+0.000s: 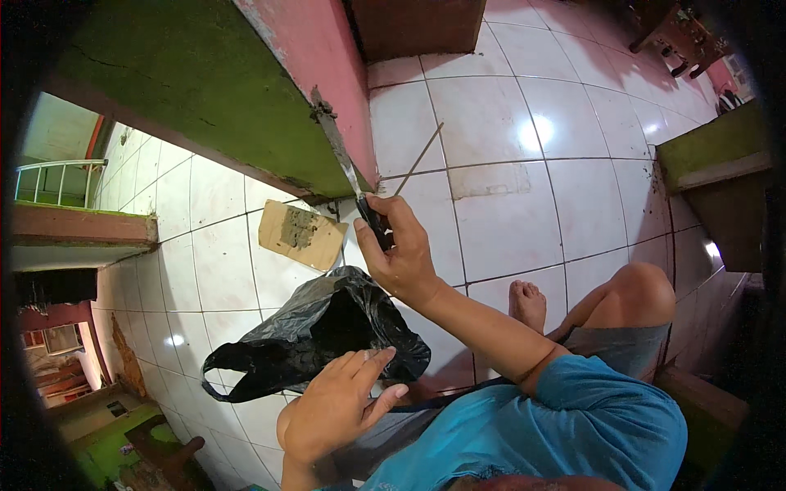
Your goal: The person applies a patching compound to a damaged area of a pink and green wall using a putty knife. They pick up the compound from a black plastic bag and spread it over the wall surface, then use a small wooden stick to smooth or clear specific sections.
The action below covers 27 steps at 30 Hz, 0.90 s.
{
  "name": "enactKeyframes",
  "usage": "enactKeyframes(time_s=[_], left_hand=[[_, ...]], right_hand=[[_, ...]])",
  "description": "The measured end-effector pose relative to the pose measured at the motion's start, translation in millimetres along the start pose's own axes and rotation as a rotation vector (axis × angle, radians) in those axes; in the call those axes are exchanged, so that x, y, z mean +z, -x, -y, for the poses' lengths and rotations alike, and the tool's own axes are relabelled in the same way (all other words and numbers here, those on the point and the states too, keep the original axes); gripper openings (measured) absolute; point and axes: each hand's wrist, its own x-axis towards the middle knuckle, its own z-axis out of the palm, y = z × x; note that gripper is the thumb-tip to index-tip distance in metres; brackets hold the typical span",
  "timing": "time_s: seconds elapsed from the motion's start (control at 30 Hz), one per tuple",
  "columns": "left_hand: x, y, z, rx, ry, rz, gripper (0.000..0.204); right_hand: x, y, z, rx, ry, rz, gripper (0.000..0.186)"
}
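Note:
My right hand [399, 250] grips the black handle of a knife [342, 153] with a long metal blade. Grey mortar-like paste covers the blade's far end, which lies against the corner edge of the green and pink wall [213, 90]. Over the near side of a black plastic bag [282, 323] is my left hand [336, 401], fingers stretched out and holding nothing; whether it touches the bag I cannot tell. The bag's mouth gapes, its inside dark. Beyond it, a piece of brown cardboard [326, 244] on the floor bears a patch of grey paste.
A thin stick [422, 155] lies on the white tiled floor [499, 221], right of the wall's end. My bare foot [528, 304] rests on the tiles to the right. Another green wall end [712, 147] stands at far right, and carved wooden furniture [679, 41] at top right.

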Motion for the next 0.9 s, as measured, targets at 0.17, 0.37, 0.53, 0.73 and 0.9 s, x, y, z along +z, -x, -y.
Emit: enactKeyframes(time_s=[0.17,0.37,0.53,0.73,0.9], left_hand=[[-1.9,2.1,-2.1,-0.016,-0.002,0.01,0.05],[0.6,4.2,0.2,0.004,0.003,-0.003,0.049],[0.0,2.1,-0.4,0.002,0.016,0.013,0.05],[0.8,-3.9,-1.9,0.033,0.016,0.017,0.051],[0.5,-7.7,-5.1,0.009,0.015,0.014,0.051]], right_hand=[[0.3,0.3,-0.8,-0.021,-0.057,-0.021,0.029],[1.6,-13.4,-9.8,0.035,-0.138,-0.059,0.029],[5.0,-16.3,-6.4,-0.054,-0.05,0.0,0.026],[6.3,-12.6,14.5,-0.086,-0.081,-0.009,0.03],[5.6,-8.0,22.1,0.007,-0.185,-0.025,0.029]])
